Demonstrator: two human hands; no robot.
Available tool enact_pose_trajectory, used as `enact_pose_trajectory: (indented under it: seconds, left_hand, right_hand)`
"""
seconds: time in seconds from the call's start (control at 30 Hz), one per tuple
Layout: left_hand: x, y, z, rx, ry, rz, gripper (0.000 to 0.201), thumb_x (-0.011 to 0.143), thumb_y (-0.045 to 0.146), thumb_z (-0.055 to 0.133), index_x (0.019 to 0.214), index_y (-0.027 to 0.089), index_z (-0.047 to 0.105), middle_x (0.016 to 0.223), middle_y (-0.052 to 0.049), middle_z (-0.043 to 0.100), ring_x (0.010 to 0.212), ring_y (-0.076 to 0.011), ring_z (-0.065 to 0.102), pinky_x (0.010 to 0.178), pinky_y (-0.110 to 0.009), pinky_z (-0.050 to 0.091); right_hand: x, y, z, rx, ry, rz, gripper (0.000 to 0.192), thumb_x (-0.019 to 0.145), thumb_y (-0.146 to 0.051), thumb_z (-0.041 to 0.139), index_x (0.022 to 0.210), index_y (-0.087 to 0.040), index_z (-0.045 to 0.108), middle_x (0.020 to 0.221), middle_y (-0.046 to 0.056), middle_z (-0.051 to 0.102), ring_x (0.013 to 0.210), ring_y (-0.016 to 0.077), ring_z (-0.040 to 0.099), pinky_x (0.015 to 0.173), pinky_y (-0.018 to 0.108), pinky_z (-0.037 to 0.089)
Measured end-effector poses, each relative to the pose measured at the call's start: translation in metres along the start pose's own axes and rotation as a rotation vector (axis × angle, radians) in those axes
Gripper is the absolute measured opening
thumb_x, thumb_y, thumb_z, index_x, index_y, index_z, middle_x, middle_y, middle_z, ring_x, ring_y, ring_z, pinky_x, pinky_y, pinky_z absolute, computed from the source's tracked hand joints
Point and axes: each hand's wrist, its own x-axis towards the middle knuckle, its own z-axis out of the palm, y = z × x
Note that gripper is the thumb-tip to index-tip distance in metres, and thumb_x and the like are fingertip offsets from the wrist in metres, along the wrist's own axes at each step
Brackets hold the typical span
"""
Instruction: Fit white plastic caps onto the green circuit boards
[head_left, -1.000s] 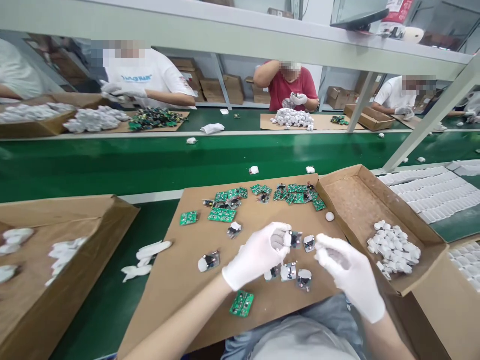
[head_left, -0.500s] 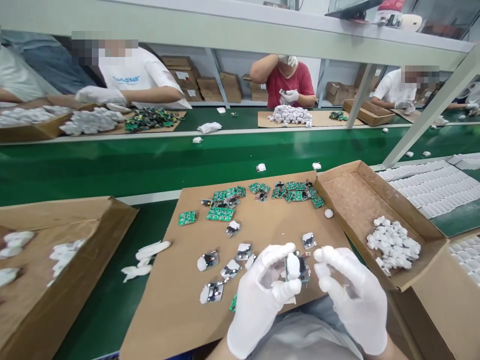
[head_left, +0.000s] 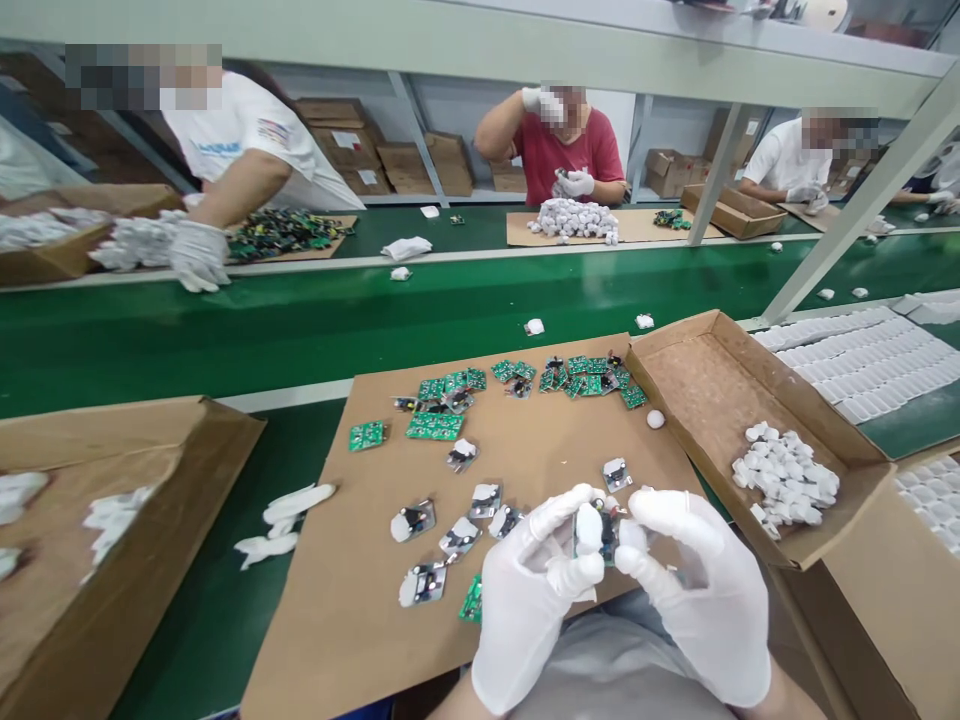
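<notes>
My left hand [head_left: 536, 590], in a white glove, pinches a small circuit board [head_left: 609, 540] upright by its left side. A smooth lump of white putty [head_left: 589, 528] sits on that board beside its black parts. My gloved right hand [head_left: 694, 590] has its fingertips closed at the board's right edge, with what looks like another white lump [head_left: 631, 535] between them; white on white makes its outline hard to tell. Several boards with white lumps [head_left: 421, 584] lie on the cardboard sheet [head_left: 360, 610] left of my hands. A green board [head_left: 472, 600] is partly behind my left hand.
Green circuit boards [head_left: 435, 426] lie along the sheet's far edge. A cardboard tray [head_left: 690, 400] with white pieces [head_left: 787, 475] stands right, another box [head_left: 202, 470] left. Beyond runs a green conveyor belt [head_left: 450, 315] carrying small white-topped pieces. Co-workers sit across it.
My right hand has moved left, closing the gap, and its fingertips now meet the board. Across the belt, a co-worker at left has reached an arm down toward the belt's edge.
</notes>
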Motion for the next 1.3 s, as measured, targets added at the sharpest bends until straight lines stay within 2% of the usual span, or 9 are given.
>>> enact_pose_trajectory:
  seconds: [0.13,0.23,0.37,0.6,0.77,0.9,1.0,1.17,1.3]
  left_hand:
    - [-0.002,0.002,0.002,-0.004,-0.013,0.112,0.043,0.046,0.03,0.098,0.086,0.028,0.084,0.078,-0.004,0.08,0.069,-0.019,0.073,0.067,-0.022,0.06]
    - [-0.004,0.001,0.004,-0.025,0.001,0.149,0.041,0.047,0.032,0.098,0.086,0.029,0.084,0.08,-0.003,0.081,0.07,-0.0181,0.075,0.069,-0.02,0.061]
    - [-0.005,-0.003,0.006,-0.069,0.015,0.118,0.041,0.051,0.036,0.096,0.089,0.029,0.084,0.09,-0.004,0.082,0.081,-0.0223,0.077,0.075,-0.024,0.062]
    - [-0.008,0.005,0.013,-0.082,-0.001,0.087,0.044,0.047,0.044,0.096,0.086,0.028,0.084,0.089,-0.007,0.082,0.081,-0.0242,0.077,0.072,-0.025,0.063]
    - [-0.009,0.01,0.021,-0.196,-0.122,0.128,0.039,0.054,0.041,0.095,0.09,0.031,0.084,0.059,0.001,0.073,0.063,-0.019,0.073,0.069,-0.028,0.063]
    - [-0.011,0.003,0.014,-0.162,-0.066,0.176,0.042,0.053,0.041,0.095,0.092,0.03,0.083,0.079,-0.003,0.079,0.075,-0.0239,0.076,0.073,-0.033,0.064]
    - [-0.013,0.0,0.005,-0.079,-0.029,0.212,0.048,0.049,0.047,0.095,0.092,0.028,0.083,0.087,-0.006,0.081,0.083,-0.0276,0.076,0.08,-0.034,0.063]
    - [-0.013,0.005,0.008,-0.073,-0.072,0.12,0.048,0.051,0.048,0.094,0.091,0.024,0.083,0.087,-0.009,0.081,0.076,-0.0259,0.075,0.074,-0.033,0.062]
    - [-0.012,-0.001,0.014,-0.218,-0.123,0.064,0.047,0.058,0.05,0.09,0.1,0.029,0.082,0.077,-0.003,0.078,0.061,-0.0172,0.07,0.065,-0.028,0.061]
  right_hand:
    - [0.009,-0.004,-0.002,-0.029,-0.024,-0.107,0.013,0.097,-0.023,0.062,0.107,-0.025,0.067,0.093,0.004,0.076,0.083,0.0167,0.073,0.074,0.026,0.061]
    - [0.015,-0.007,-0.004,-0.065,-0.072,-0.233,0.024,0.101,-0.025,0.053,0.122,-0.025,0.065,0.083,0.004,0.075,0.069,0.0186,0.069,0.061,0.03,0.057]
    - [0.014,-0.004,-0.003,0.006,-0.101,-0.339,0.044,0.104,-0.035,0.043,0.144,-0.02,0.05,0.094,0.009,0.072,0.08,0.0215,0.069,0.068,0.034,0.056]
    - [0.004,0.005,-0.002,0.214,-0.126,-0.265,0.044,0.105,-0.03,0.036,0.148,-0.027,0.047,0.107,0.008,0.069,0.091,0.0207,0.065,0.078,0.037,0.053]
    - [-0.004,0.003,-0.006,0.211,-0.01,-0.172,0.045,0.103,-0.026,0.044,0.148,-0.028,0.047,0.123,0.011,0.062,0.107,0.0237,0.063,0.086,0.039,0.058]
    - [-0.008,0.002,0.003,0.011,0.059,-0.159,0.032,0.096,-0.027,0.061,0.127,-0.03,0.067,0.131,0.01,0.061,0.116,0.0277,0.059,0.089,0.043,0.058]
    - [-0.008,0.003,0.014,0.054,0.067,-0.138,0.027,0.091,-0.025,0.067,0.118,-0.03,0.069,0.124,0.01,0.066,0.107,0.0264,0.064,0.084,0.043,0.06]
    - [-0.012,0.004,0.017,0.182,0.02,-0.114,0.036,0.096,-0.033,0.061,0.132,-0.034,0.059,0.133,0.009,0.064,0.114,0.0261,0.065,0.085,0.043,0.061]
    - [-0.018,0.006,0.013,0.181,0.001,-0.061,0.077,0.087,-0.049,0.071,0.153,-0.033,0.035,0.139,0.014,0.061,0.12,0.0321,0.065,0.095,0.049,0.059]
